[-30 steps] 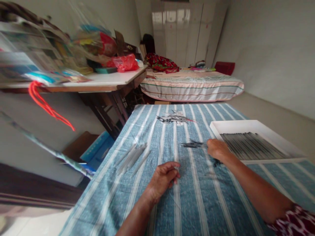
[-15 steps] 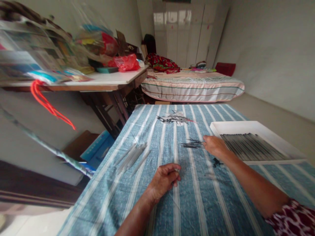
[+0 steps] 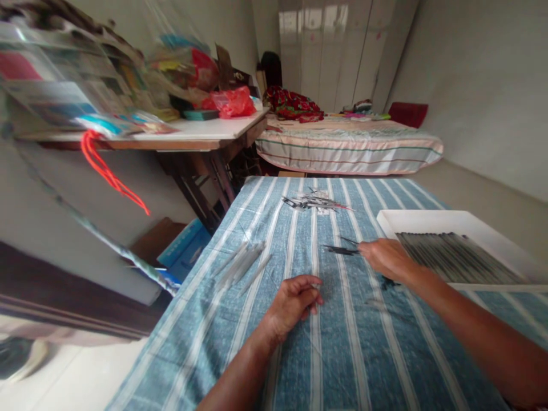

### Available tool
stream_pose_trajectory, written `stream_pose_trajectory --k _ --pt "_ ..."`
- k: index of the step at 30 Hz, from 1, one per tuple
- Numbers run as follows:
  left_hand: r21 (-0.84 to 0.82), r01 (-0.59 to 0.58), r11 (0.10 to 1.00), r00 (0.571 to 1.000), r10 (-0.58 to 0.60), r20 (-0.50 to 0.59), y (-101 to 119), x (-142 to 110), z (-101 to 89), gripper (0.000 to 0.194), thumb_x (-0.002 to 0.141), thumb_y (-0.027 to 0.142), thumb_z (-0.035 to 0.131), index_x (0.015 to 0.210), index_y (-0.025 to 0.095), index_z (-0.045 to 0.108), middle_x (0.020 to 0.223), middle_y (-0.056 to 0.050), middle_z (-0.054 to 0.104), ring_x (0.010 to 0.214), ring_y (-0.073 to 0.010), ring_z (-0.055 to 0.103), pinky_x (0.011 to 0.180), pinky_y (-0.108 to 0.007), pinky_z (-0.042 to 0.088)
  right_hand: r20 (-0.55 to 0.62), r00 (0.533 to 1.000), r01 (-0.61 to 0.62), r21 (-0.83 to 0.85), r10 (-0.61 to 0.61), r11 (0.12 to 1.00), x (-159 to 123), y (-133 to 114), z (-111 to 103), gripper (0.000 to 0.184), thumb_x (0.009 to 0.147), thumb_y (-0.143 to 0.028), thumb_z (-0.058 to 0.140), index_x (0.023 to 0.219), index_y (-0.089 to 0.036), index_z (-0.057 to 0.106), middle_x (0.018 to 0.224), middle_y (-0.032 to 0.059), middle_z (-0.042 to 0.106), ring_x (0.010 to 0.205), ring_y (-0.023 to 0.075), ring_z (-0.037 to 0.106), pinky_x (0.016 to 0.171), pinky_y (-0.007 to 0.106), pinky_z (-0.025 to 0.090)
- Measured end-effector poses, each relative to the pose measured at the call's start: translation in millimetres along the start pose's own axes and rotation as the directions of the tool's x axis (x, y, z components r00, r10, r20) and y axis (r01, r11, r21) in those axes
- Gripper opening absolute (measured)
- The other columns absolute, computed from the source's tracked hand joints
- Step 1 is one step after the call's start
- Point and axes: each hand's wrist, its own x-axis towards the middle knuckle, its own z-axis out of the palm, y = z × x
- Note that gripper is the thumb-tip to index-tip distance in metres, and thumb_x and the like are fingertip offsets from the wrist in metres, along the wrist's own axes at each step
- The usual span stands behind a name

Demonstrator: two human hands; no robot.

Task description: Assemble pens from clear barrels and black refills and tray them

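Observation:
My right hand (image 3: 385,258) pinches the end of a thin black stick (image 3: 349,240), its fingertips beside a small bunch of black sticks (image 3: 340,250) on the cloth. Lower and to the left, my left hand (image 3: 296,302) rests over the cloth with its fingers curled in and thumb near forefinger; whatever it holds, if anything, is too small to make out. Several grey slender tubes (image 3: 240,264) lie left of it. A small black clump (image 3: 389,282) sits under my right wrist, partly hidden.
A white tray (image 3: 428,214) at the right holds a row of dark thin sticks (image 3: 454,257). Farther back on the striped tablecloth (image 3: 295,240) lies a loose pile of black and clear pieces (image 3: 314,201). A cluttered side table (image 3: 205,134) stands left, a bed (image 3: 351,148) beyond.
The whole view has swung slightly left, so things appear farther right. My right hand stays at the black bunch with its fingers pinched; my left hand keeps its curled pose.

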Motion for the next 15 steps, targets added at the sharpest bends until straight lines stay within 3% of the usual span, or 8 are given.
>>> stream_pose_trajectory --k 5,15 --pt "-0.04 -0.011 0.999 1.0 0.012 0.02 4 -2 2.4 0.025 0.072 0.024 0.062 0.095 0.012 0.06 0.067 -0.003 0.065 0.047 -0.008 0.049 0.039 -0.018 0.028 -0.062 0.969 0.236 -0.067 -0.24 0.969 -37 -16 -13 0.025 0.085 -0.01 0.039 0.085 -0.019 0.063 0.076 0.0067 0.071 0.072 0.0224 0.067 0.057 0.026 0.04" --pt "-0.049 0.011 0.999 0.999 -0.009 0.033 5 -5 7.4 0.029 0.069 0.028 0.068 0.093 0.013 0.062 0.067 -0.004 0.066 0.046 -0.0076 0.05 0.039 -0.018 0.029 -0.056 0.961 0.265 -0.076 -0.269 0.961 -43 -26 -17 0.024 0.083 -0.006 0.04 0.088 -0.017 0.061 0.08 0.0086 0.07 0.074 0.0223 0.067 0.062 0.028 0.042"
